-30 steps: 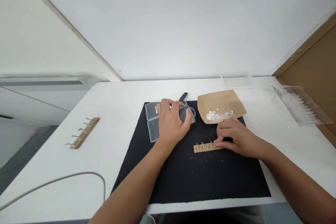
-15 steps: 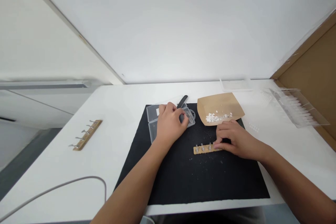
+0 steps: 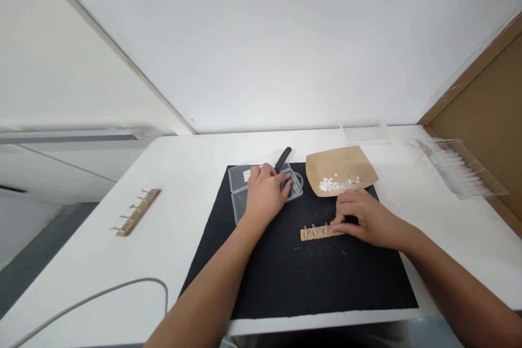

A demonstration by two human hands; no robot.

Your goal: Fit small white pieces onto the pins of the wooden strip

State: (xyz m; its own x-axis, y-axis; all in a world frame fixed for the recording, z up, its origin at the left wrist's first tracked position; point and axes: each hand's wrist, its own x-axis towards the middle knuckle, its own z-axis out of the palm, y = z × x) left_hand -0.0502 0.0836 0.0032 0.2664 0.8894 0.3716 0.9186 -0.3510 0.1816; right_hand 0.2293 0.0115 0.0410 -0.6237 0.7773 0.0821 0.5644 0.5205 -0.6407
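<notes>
A black mat [image 3: 326, 283] underlies both hands, perhaps to catch scraps. A kraft-paper tray [image 3: 339, 160], beyond the right hand [image 3: 361, 220], gathers white bits. The hinged clear box [image 3: 240, 201] lies open beneath the left hand [image 3: 265, 193], its grip unclear. Right fingers pinch the wooden strip [image 3: 319, 232], seemingly steadying its clear tips [image 3: 314, 230].

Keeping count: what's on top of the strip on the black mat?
Three upright pegs show on the strip. The right hand covers much of its right end; anything hidden there can't be seen.
</notes>
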